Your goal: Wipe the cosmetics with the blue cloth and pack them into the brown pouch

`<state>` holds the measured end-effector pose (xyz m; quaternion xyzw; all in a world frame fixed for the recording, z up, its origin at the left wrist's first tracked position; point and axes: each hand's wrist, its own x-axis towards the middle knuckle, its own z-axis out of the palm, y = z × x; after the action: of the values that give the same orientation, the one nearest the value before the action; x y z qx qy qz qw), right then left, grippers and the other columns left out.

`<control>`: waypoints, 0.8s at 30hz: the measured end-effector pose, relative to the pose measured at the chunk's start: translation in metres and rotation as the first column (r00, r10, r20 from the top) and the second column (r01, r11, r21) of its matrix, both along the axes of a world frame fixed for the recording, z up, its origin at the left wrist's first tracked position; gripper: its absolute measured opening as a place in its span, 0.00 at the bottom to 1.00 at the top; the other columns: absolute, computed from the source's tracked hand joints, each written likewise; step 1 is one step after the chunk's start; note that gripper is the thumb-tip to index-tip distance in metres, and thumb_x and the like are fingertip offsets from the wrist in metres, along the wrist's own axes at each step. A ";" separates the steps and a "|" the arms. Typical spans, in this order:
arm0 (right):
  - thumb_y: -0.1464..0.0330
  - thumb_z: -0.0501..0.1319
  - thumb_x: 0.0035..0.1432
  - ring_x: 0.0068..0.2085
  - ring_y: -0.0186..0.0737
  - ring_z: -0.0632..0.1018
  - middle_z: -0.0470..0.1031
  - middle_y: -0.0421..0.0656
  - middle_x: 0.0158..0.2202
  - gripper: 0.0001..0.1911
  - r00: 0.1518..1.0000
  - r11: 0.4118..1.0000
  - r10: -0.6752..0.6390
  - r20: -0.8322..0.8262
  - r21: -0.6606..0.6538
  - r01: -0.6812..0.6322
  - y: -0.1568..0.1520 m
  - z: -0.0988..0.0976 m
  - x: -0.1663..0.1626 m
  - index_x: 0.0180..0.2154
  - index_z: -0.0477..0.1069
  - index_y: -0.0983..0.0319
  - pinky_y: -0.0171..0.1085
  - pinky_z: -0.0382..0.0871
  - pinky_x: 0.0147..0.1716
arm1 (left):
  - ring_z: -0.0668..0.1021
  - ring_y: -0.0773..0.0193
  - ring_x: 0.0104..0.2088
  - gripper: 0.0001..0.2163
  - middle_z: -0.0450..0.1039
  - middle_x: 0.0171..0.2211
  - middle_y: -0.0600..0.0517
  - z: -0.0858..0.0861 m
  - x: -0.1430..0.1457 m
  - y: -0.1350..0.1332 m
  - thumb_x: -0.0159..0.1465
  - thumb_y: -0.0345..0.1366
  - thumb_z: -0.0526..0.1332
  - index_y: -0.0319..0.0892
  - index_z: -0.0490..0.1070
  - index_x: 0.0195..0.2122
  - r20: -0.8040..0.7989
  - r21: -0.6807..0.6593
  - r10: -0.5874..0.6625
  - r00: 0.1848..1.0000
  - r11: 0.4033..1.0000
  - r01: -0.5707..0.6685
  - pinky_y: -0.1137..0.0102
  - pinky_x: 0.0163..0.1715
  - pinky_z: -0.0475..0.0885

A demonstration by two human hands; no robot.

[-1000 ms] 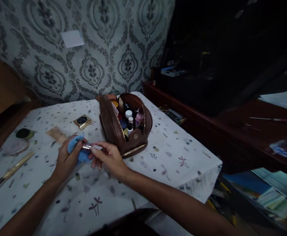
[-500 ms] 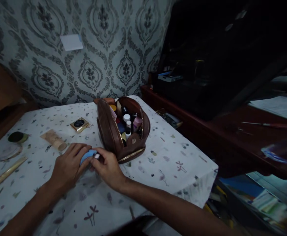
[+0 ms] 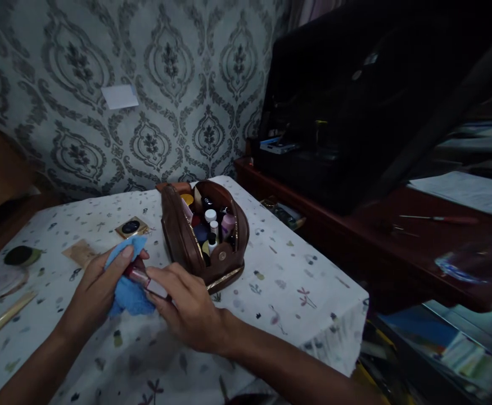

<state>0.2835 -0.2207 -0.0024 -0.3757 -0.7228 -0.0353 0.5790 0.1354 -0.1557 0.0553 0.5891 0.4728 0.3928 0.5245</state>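
Observation:
My left hand (image 3: 102, 281) is closed around a blue cloth (image 3: 131, 293), which drapes above and below the fingers. Between my hands is a small dark red bottle with a pale end, looking like nail polish or lip gloss (image 3: 138, 274). My right hand (image 3: 186, 301) pinches its pale end, while the cloth in the left wraps its dark end. Just beyond the right hand stands a brown cosmetic bag (image 3: 174, 225), unzipped and filled with several bottles and jars. A beige tube (image 3: 79, 253) lies behind the left hand, partly hidden by it.
A gold compact (image 3: 131, 227) sits left of the bag. At the table's left are a round dark-lidded item (image 3: 21, 255), a clear round case (image 3: 3, 281) and a gold stick (image 3: 5, 320). A dark red desk (image 3: 397, 247) with a large black screen (image 3: 334, 112) stands at right.
The blue cloth has opened out and hangs below my left hand. The small dark red bottle now shows between my hands, which have turned. The view has tilted slightly up.

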 end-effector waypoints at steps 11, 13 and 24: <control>0.71 0.53 0.69 0.37 0.35 0.78 0.77 0.44 0.36 0.13 0.946 0.967 -0.234 0.223 0.156 0.203 -0.015 0.034 0.049 0.52 0.68 0.64 0.33 0.73 0.38 | 0.73 0.66 0.24 0.22 0.73 0.27 0.54 0.030 0.038 0.009 0.59 0.54 0.63 0.43 0.76 0.47 -0.127 0.222 -0.195 0.973 0.950 0.220 0.76 0.22 0.69; 0.69 0.52 0.70 0.38 0.36 0.79 0.77 0.45 0.37 0.13 0.932 0.964 -0.256 0.256 0.139 0.226 -0.016 0.034 0.058 0.51 0.69 0.65 0.34 0.73 0.39 | 0.75 0.64 0.28 0.20 0.75 0.31 0.53 0.031 0.041 0.017 0.63 0.52 0.59 0.45 0.76 0.48 -0.277 0.346 -0.235 0.932 0.880 0.325 0.75 0.27 0.71; 0.69 0.51 0.70 0.37 0.38 0.79 0.78 0.46 0.37 0.13 0.927 0.985 -0.169 0.336 0.026 0.170 -0.021 0.026 0.087 0.53 0.66 0.64 0.36 0.74 0.37 | 0.78 0.60 0.39 0.20 0.74 0.41 0.48 0.020 0.040 0.035 0.71 0.42 0.47 0.53 0.67 0.61 -0.748 0.590 -0.004 0.664 0.455 0.667 0.72 0.37 0.73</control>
<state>0.3710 -0.2420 0.0238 -0.4261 -0.7760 -0.1478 0.4410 0.1755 -0.1207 0.0751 0.9469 0.2370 0.2120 0.0479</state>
